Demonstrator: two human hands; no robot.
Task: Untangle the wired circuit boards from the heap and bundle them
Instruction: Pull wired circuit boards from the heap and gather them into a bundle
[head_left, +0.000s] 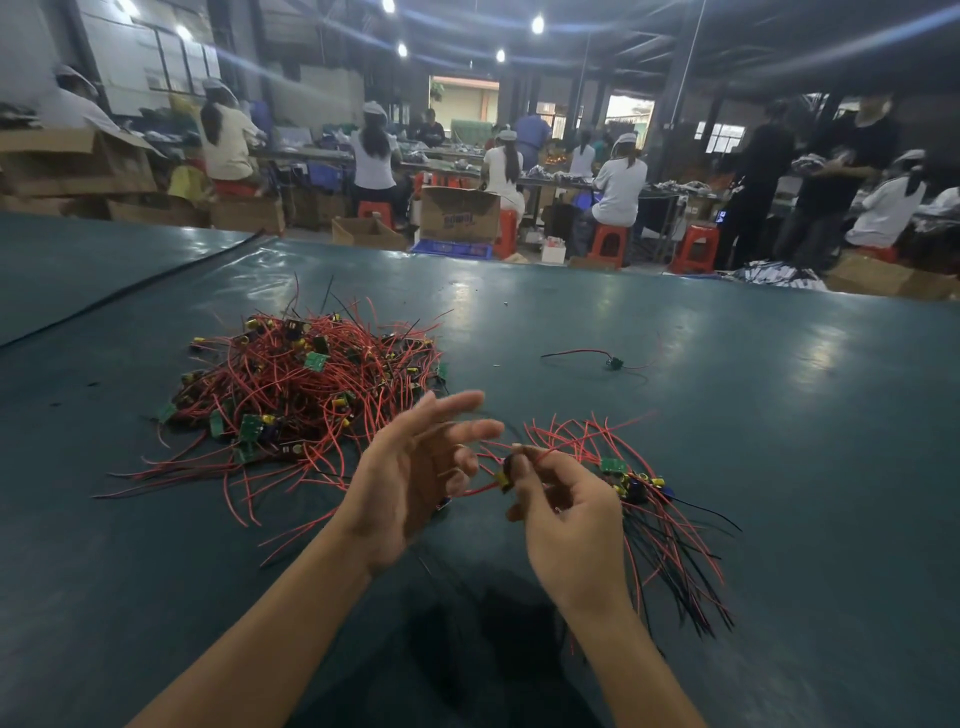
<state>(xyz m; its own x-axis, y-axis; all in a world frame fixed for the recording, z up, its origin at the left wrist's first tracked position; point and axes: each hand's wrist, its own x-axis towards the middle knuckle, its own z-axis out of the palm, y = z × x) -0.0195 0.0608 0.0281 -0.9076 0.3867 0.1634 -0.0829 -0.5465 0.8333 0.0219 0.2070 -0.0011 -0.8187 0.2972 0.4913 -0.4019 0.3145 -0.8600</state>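
Note:
A tangled heap of small green circuit boards with red and black wires lies on the dark green table, left of centre. My right hand pinches a small wired board between thumb and fingertips, above the table. Behind and to the right of that hand lies a smaller sorted bundle of wired boards, its wires fanned toward me. My left hand is raised beside the right one, palm turned inward, fingers spread and straight, holding nothing.
A single wired board lies alone further back on the right. A black cable runs across the table's far left. Beyond the table edge are cardboard boxes, red stools and several seated workers.

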